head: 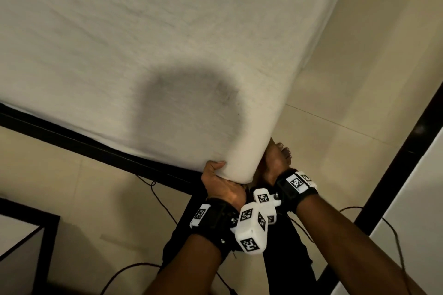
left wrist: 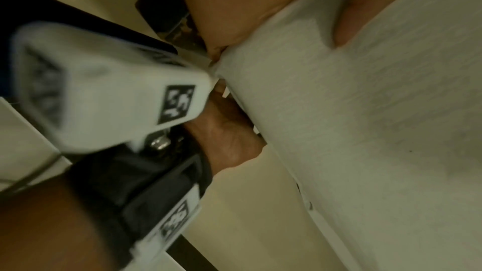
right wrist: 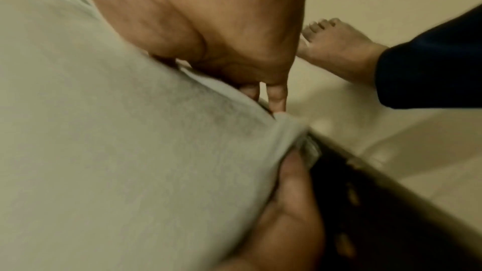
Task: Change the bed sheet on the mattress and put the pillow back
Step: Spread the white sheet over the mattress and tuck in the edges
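The near right corner of the mattress (head: pixel 148 38) is seen from above in the head view, covered in a pale bed sheet (head: pixel 235 163) and resting on a black bed frame (head: pixel 72 137). A round dark shadow lies on the sheet a little in from the corner.

The corner is gripped by the left hand (head: pixel 221 185) from the near side: the thumb (left wrist: pixel 365 13) is pressed onto the top surface of the sheet, while the other fingers are curled under the edge and are hidden there. In the left wrist view the fabric is seen bunched between thumb and palm.

The right hand (head: pixel 275 163) is placed just beside it, on the right side of the same corner, with its fingers (right wrist: pixel 278 96) held together and pointed downward, tucked behind the sheet's hem between cloth and mattress side. Whether the hem is actually pinched there cannot be told, since the fingertips are covered and the picture is blurred.

Both wrists are wrapped in black straps carrying white marker blocks (head: pixel 251 230), which nearly touch each other.

A bare foot (right wrist: pixel 336 46) and a dark trouser leg (right wrist: pixel 430 65) are seen on the cream tiled floor (head: pixel 359 79) to the right of the corner. Thin black cables (head: pixel 158 196) are trailed across the floor near the frame.
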`<state>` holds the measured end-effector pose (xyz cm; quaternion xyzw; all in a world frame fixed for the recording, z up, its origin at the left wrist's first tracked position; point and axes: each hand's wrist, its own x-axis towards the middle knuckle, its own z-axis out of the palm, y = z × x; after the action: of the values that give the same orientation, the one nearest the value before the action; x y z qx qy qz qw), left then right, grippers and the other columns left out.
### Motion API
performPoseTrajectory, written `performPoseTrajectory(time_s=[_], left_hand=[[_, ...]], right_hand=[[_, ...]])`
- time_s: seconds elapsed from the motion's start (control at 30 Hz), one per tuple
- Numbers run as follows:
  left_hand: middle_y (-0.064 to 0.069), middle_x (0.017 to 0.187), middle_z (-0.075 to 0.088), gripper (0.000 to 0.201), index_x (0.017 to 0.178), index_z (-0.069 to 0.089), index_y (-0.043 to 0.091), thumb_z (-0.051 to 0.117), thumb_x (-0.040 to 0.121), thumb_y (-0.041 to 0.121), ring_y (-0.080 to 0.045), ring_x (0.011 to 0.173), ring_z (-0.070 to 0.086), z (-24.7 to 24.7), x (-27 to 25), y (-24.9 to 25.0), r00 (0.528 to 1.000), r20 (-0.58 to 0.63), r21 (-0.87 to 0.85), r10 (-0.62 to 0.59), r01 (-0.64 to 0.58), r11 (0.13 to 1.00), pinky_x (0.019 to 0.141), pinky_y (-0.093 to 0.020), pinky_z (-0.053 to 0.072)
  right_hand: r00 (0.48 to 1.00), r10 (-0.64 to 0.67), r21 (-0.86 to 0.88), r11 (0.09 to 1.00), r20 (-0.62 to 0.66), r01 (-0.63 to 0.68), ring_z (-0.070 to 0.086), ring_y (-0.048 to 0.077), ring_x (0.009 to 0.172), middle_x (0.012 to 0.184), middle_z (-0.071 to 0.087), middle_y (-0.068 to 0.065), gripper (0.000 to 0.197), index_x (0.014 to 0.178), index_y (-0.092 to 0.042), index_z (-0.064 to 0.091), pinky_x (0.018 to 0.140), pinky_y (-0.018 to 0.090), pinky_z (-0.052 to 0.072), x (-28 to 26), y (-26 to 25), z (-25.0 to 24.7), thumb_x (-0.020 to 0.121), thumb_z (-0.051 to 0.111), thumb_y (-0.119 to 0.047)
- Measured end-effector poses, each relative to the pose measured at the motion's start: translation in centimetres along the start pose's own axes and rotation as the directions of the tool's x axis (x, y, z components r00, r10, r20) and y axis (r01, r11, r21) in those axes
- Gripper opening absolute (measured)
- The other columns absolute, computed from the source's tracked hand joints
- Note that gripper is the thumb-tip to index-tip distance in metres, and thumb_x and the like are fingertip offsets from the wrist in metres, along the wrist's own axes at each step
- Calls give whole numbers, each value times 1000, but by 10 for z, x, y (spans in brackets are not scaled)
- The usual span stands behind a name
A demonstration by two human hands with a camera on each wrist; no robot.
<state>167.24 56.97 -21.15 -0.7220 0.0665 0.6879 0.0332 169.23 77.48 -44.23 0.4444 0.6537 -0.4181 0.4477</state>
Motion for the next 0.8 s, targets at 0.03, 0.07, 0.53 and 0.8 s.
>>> performPoseTrajectory(time_s=[0.03, 0.07, 0.53, 0.8], left_hand=[[-11, 88, 70, 25, 89, 67, 12, 50, 75, 24, -33, 79, 64, 1, 0, -2, 1000, -15, 35, 13, -12, 999, 71, -37, 47], [-10, 83, 70, 23, 86, 67, 13, 47, 80, 24, -32, 75, 63, 5, -1, -4, 999, -30, 45, 33, -32, 998, 68, -35, 46], [-17, 107, 67, 35, 107, 63, 9, 55, 78, 28, -35, 100, 62, -7, 4, 6, 997, -64, 282, -54, 70, 957, 91, -43, 48], [-26, 125, 64, 59, 127, 57, 2, 72, 78, 33, -44, 118, 62, -17, 2, 20, 988, -10, 280, -155, 151, 948, 104, -55, 47]], right_hand=[[997, -17, 111, 994, 80, 8, 67, 22, 98, 113, 62, -10, 53, 111, -46, 54, 78, 47, 55, -14, 0, -5, 69, 73, -72], [984, 49, 215, 973, 170, -85, 67, 24, 84, 110, 60, -3, 64, 112, -36, 47, 72, 49, 57, -31, -11, 6, 66, 79, -68], [926, 190, 493, 801, 327, -338, 69, 38, 104, 104, 74, 23, 82, 117, 4, 63, 101, 50, 49, -160, -74, 41, 86, 55, -71], [914, 226, 552, 739, 338, -386, 66, 31, 95, 101, 74, 17, 54, 96, 2, 74, 86, 41, 51, -168, -91, 41, 90, 59, -49]])
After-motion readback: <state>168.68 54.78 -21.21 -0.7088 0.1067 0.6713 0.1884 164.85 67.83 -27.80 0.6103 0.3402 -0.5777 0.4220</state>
